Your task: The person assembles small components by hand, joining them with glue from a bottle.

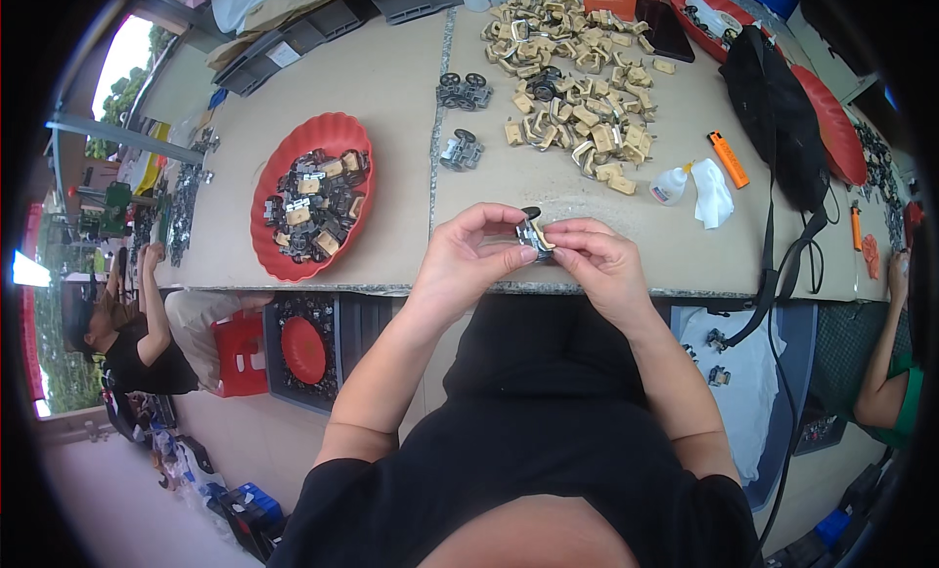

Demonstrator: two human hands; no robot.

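Note:
Close to the table's near edge, my left hand [468,253] pinches a small grey toy-vehicle chassis [529,233] with black wheels. My right hand [602,263] has thumb and fingers closed on a small tan plastic piece [547,240], which touches the chassis. The fingers partly hide both parts. Beyond my hands spreads a heap of similar tan pieces [577,113]. Two more grey groups of wheeled chassis, one nearer [461,151] and one farther [464,92], stand left of the heap.
A red scalloped bowl [262,211] at left holds several grey-and-tan pieces. To the right lie a small white bottle [668,186], white tissue [713,194], an orange-handled tool [728,159] and a black bag [778,118] with hanging straps. People work at both sides.

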